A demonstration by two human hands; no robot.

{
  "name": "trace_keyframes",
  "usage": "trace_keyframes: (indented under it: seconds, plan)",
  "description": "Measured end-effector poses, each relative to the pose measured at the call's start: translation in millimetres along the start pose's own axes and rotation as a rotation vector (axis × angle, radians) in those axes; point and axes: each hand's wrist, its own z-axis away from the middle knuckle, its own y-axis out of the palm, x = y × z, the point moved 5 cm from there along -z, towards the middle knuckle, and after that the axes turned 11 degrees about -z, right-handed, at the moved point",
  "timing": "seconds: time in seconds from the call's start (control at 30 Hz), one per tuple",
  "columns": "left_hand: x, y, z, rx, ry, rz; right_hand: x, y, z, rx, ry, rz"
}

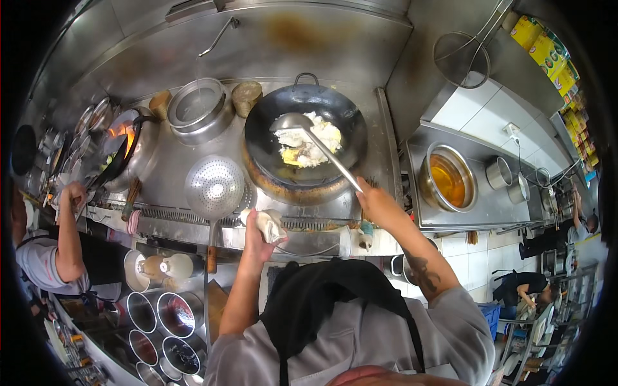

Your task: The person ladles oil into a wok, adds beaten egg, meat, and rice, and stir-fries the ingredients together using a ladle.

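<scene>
My right hand point(382, 201) grips the handle of a steel ladle point(292, 122). Its bowl rests against white rice point(321, 137) and yellow egg point(291, 156) in a black wok point(348, 112). The wok sits on a round, scorched burner ring point(285, 189), its loop handle at the far side. In front of the wok's near rim, my left hand point(259, 241) holds a bunched off-white cloth point(271, 227), apart from the wok. To the left of that hand, a perforated steel strainer point(215, 186) lies with its wooden handle towards me.
Flames rise around a co-worker's wok point(116, 159) at the left; that person's hand point(73, 193) is beside it. Steel pots point(198, 113) stand on the range. At right is a bowl of amber liquid point(446, 181). Several sauce containers point(176, 313) stand at lower left.
</scene>
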Motion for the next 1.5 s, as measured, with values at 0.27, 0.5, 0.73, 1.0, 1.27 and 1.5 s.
trace_keyframes:
  seconds: [0.27,0.5,0.73,1.0,1.27,1.5]
  plan:
    - [-3,13,12,-0.050,0.000,-0.041,-28,17,-16,-0.007,0.014,0.023]
    - [-3,7,19,-0.144,-0.007,-0.016,-37,15,2,0.029,0.029,0.030]
    - [8,-6,11,-0.106,-0.002,0.010,-33,12,15,-0.053,0.009,-0.099]
    - [13,0,1,-0.035,-0.018,-0.012,-25,11,9,-0.053,0.015,-0.145]
    - [13,32,-17,-0.070,-0.042,-0.050,-40,18,-9,-0.135,-0.028,-0.110]
    - [16,67,-100,-0.015,-0.051,0.003,-41,25,-32,-0.009,0.001,-0.008]
